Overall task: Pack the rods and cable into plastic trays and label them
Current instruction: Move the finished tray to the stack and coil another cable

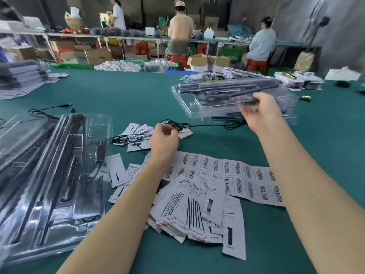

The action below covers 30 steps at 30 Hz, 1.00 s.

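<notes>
— Two hands are busy. What has each got?

— Right hand (260, 109) has its fingers (247, 113) curled round the near edge of a clear plastic tray (199, 104), which is tilted above a stack of filled trays (280, 115). Black rods (227, 89) lie in its grooves.

— And the left?

— Left hand (164, 139) has its fingertips pinched together on a thin black cable (207, 125) that runs rightward over the green bench (118, 95) to a loop just under the right hand.

— What lies nearer than the fingers?

— Below the left wrist, a barcode label sheet (237, 178) lies flat, and a heap of printed paper cards (197, 210) overlaps its near edge. More cards (138, 131) sit just left of the left hand.

— Further left?

— Another pile of packed trays (49, 184), with rods and a cable inside.
</notes>
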Available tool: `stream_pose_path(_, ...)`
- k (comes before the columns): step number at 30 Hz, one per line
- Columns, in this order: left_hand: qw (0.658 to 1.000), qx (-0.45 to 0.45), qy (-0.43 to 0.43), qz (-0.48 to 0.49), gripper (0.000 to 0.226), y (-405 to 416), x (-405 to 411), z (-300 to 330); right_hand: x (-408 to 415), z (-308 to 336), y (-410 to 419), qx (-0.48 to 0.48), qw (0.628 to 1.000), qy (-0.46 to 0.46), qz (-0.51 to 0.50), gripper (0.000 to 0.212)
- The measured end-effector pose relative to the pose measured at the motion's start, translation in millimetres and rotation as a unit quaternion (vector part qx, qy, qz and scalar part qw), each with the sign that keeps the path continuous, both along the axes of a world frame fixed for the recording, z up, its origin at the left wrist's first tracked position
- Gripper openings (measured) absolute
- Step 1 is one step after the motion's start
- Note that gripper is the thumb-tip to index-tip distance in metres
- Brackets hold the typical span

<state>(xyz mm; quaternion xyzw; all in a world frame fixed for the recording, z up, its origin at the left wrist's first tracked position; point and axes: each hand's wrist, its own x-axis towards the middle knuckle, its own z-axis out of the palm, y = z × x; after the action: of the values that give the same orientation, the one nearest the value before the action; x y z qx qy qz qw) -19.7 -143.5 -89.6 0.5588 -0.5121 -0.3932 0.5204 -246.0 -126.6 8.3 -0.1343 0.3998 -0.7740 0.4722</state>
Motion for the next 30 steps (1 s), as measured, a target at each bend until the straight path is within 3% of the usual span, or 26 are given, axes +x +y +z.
stream_pose_path(4,0.995,-0.046,-0.051,0.073,0.017,1.4,4.4,2.0,-13.2,31.5,-11.3,0.03,0.992,0.11,-0.044,0.03)
stream_pose_path(7,0.989,-0.072,-0.113,0.055,0.017,1.3,7.1,2.0,-18.7,43.5,-16.5,0.057,0.983,0.16,-0.07,0.042)
stream_pose_path(10,0.979,-0.07,-0.19,-0.028,0.013,2.9,3.4,3.9,-22.7,45.5,-17.0,0.077,0.978,0.182,-0.07,0.04)
stream_pose_path(14,0.981,-0.073,-0.16,-0.078,0.011,-0.8,3.0,18.9,-30.6,39.7,-16.5,0.094,0.974,0.187,-0.084,0.047)
stream_pose_path(16,0.957,-0.119,-0.248,-0.096,0.017,-4.3,7.2,23.9,-32.2,38.4,-14.6,0.091,0.978,0.167,-0.089,0.043)
stream_pose_path(19,0.906,-0.107,-0.386,-0.136,0.019,-3.0,10.8,20.1,-30.5,39.9,-13.3,0.082,0.982,0.147,-0.08,0.036)
stream_pose_path(23,0.912,-0.104,-0.395,-0.032,0.013,-1.8,20.9,14.1,-25.0,37.0,-13.3,0.06,0.979,0.171,-0.094,0.038)
stream_pose_path(26,0.887,-0.132,-0.436,0.07,0.017,-6.9,36.6,15.3,-22.2,30.2,-8.7,0.058,0.963,0.229,-0.127,0.028)
stream_pose_path(28,0.874,-0.157,-0.453,0.082,0.02,-5.7,38.7,16.0,-22.1,27.1,-4.3,0.058,0.954,0.256,-0.142,0.027)
stream_pose_path(30,0.886,-0.199,-0.419,0.009,0.016,0.1,29.3,22.8,-22.3,26.4,-1.5,0.05,0.95,0.273,-0.146,0.027)
